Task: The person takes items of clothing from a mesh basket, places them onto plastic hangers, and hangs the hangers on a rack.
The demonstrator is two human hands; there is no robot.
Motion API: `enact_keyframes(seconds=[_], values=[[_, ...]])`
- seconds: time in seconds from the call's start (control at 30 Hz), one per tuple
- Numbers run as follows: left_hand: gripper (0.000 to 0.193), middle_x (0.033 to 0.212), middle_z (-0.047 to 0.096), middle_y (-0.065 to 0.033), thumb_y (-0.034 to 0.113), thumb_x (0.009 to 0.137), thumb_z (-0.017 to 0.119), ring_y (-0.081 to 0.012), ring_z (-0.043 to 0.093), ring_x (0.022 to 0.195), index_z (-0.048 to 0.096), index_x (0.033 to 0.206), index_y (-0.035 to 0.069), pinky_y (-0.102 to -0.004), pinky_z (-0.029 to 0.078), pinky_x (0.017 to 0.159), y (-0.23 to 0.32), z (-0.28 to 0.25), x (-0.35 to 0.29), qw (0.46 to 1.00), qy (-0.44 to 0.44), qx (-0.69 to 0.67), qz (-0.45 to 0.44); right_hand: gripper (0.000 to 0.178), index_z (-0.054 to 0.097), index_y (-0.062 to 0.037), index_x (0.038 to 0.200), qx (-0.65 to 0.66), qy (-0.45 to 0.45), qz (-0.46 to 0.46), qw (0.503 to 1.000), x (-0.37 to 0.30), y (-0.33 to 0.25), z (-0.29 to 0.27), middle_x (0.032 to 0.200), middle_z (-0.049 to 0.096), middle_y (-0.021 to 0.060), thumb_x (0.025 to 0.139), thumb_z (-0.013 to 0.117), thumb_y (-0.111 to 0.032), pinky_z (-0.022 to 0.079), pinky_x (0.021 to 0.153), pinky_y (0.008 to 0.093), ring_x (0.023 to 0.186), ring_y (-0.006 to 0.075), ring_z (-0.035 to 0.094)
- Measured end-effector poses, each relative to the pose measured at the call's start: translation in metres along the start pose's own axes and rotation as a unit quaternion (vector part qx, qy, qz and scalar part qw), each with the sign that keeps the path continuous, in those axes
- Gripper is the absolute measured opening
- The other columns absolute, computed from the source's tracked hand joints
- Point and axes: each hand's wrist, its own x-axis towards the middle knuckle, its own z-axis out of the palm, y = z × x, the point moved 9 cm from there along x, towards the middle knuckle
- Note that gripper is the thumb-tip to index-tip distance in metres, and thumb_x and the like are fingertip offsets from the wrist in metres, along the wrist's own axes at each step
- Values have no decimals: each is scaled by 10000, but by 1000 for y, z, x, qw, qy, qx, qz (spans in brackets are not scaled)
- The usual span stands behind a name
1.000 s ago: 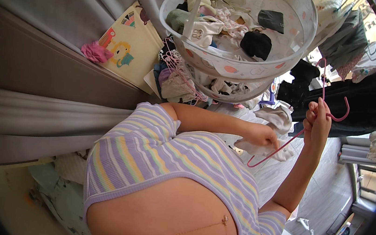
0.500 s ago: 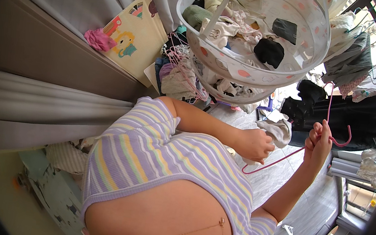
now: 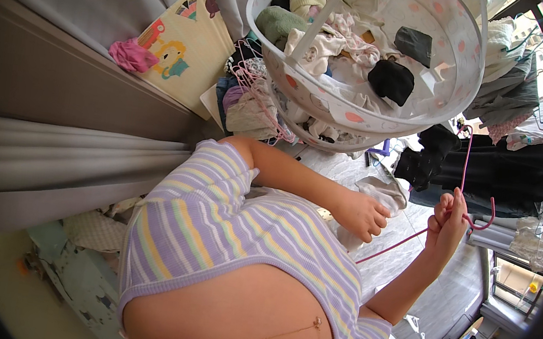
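The right hand (image 3: 448, 222) pinches a pink clothes hanger (image 3: 466, 159). Left of that grip, the left hand (image 3: 361, 216) has an unclear hold.

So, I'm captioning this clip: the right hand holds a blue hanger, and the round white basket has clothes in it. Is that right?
Not quite: the hanger in the right hand is pink, not blue, as the head view shows. The round white basket does have clothes in it.
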Motion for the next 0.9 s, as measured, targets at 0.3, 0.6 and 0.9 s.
enact_keyframes(seconds=[0.3,0.6,0.9], values=[[175,962,598,-84,125,757,610,-242,566,885,602,921,63,-345,454,759,-14,-279,-151,883,375,62,-276,206,492,-40,1050,9,75,5,997,-10,1,-55,643,452,1,904,459,-182,133,302,152,381,-3,228],[315,863,565,-128,297,781,595,-301,522,868,541,894,8,-350,417,748,-144,-234,-229,844,-143,88,-510,197,503,-22,1014,-9,115,18,993,15,4,-64,673,462,-1,897,474,-178,130,303,154,389,-5,222],[299,897,541,-104,281,801,581,-254,532,835,494,959,44,-360,430,711,-151,-290,-163,841,109,333,-412,228,489,-18,1072,30,95,9,995,10,7,-65,658,434,-2,905,463,-170,147,320,147,409,1,230]])
